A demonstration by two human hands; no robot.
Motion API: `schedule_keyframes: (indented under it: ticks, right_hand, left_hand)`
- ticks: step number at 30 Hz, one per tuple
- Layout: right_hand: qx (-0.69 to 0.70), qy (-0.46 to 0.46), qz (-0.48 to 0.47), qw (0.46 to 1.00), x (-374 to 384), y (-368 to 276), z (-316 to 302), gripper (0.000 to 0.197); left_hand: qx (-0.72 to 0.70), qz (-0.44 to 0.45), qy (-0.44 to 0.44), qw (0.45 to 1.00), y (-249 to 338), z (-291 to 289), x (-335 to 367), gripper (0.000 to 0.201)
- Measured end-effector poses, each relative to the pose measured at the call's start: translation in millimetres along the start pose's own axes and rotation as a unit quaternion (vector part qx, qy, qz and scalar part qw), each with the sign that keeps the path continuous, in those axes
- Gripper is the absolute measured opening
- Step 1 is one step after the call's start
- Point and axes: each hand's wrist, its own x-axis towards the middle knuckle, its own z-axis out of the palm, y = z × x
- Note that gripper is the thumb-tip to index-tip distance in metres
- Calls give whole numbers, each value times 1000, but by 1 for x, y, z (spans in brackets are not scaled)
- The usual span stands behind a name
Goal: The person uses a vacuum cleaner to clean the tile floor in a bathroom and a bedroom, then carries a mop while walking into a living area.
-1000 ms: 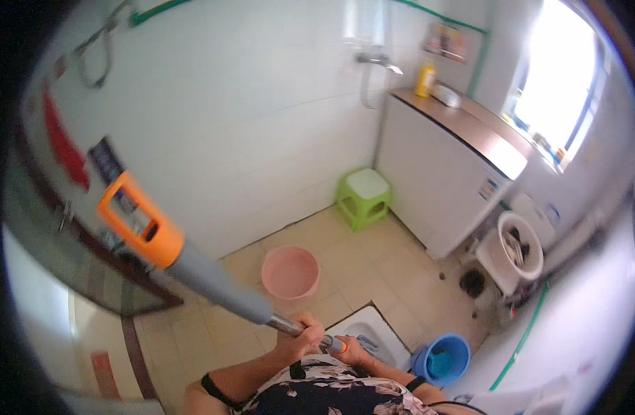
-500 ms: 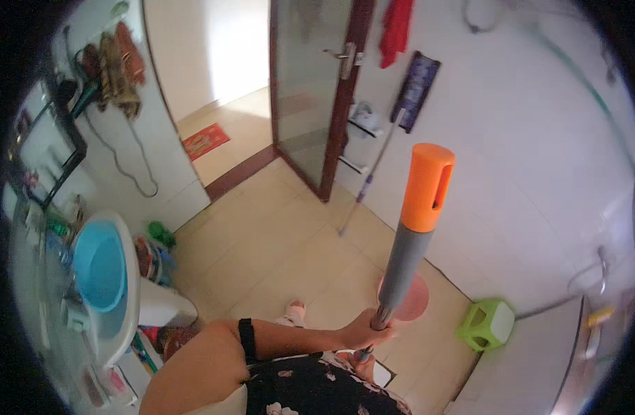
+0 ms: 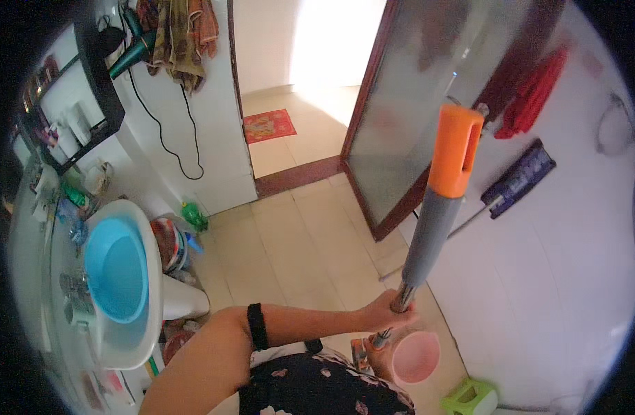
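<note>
Single head-worn fisheye view, looking steeply down from above onto a beige tiled bathroom floor (image 3: 296, 242), with straight edges bowed near the dark round rim. Faces toward an open doorway at top centre, a white washbasin holding a blue plastic bowl (image 3: 117, 270) low on the left and a white tiled wall (image 3: 559, 277) on the right. Very close to the wearer: forearm entering from the lower edge, grey pole with an orange plastic grip (image 3: 455, 149) rising almost to the lens.

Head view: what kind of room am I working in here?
Most likely a home bathroom: a white sink holding a blue basin, tiled walls and floor, and a pink bucket. The left hand grips a mop handle.
</note>
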Motion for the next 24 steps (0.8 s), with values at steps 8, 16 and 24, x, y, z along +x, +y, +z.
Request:
schedule_keyframes:
  ticks: [8,16,24]
  right_hand:
    - [33,-22,-49,998,165,-39,33,22]
    - [13,-73,-102,992,355,-62,60,28]
    - [40,-156,-122,979,511,-103,89,27]
  left_hand:
    - [112,34,49,992,62,-104,82,20]
    - [89,12,166,982,116,-221,189,25]
    - [57,66,214,973,165,-328,266,23]
